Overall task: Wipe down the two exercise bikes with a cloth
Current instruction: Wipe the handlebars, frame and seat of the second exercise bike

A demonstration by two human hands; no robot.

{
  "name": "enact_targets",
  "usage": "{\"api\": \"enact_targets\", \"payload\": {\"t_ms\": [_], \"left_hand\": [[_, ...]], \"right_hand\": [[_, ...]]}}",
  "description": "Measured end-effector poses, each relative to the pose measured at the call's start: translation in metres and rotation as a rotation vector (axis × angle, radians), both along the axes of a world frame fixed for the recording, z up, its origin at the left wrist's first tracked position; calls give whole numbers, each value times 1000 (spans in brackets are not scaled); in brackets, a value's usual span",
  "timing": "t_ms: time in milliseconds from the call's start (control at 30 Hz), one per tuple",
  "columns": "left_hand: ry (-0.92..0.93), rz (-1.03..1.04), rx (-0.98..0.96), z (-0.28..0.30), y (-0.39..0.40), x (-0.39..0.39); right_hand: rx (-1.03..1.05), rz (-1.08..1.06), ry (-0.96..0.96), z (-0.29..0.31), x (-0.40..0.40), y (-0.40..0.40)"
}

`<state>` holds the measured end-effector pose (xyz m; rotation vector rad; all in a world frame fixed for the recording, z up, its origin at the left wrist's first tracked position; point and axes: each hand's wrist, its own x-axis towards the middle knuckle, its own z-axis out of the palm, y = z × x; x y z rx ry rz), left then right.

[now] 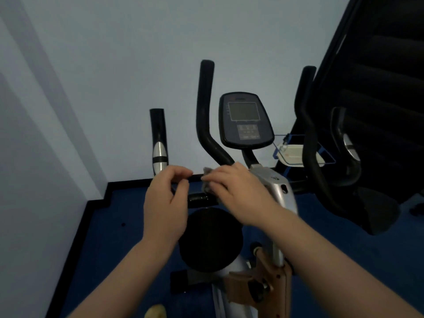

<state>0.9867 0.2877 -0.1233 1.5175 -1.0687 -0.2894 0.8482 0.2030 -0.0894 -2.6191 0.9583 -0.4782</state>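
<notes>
Head view. My right hand (231, 189) presses a grey cloth (207, 180) onto the black handlebar (206, 115) of the exercise bike (278, 189), just below the console (245, 120); its fingers (213, 179) curl over the cloth. My left hand (165, 207) hovers beside it, its fingers loosely curled and holding nothing. A second bike's dark frame (376, 111) stands at right on the blue floor (344, 260).

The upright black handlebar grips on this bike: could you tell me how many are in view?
3: one with a silver band at left, a tall curved one beside the console, and one right of the console. Others may be hidden.
</notes>
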Motion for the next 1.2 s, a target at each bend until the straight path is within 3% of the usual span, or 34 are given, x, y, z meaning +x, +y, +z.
{"api": "enact_targets", "payload": {"t_ms": [100,233,400,567,733,933,1200], "left_hand": [[-13,13,-2,-5,10,9],[-38,49,21,-7,14,16],[-51,97,36,-17,22,33],[-120,130,28,-15,2,34],[-196,57,-13,-9,-10,51],[-222,11,-38,-13,-18,70],[-148,-196,-101,-10,-35,115]], "right_hand": [[228,58,90,17,-13,-17],[1,96,232,11,-14,-18],[-129,3,104,-13,-5,-9],[95,2,-31,-5,33,0],[160,17,84,-2,12,-3],[226,-95,-4,-3,50,12],[103,-379,151,-1,63,51]]}}
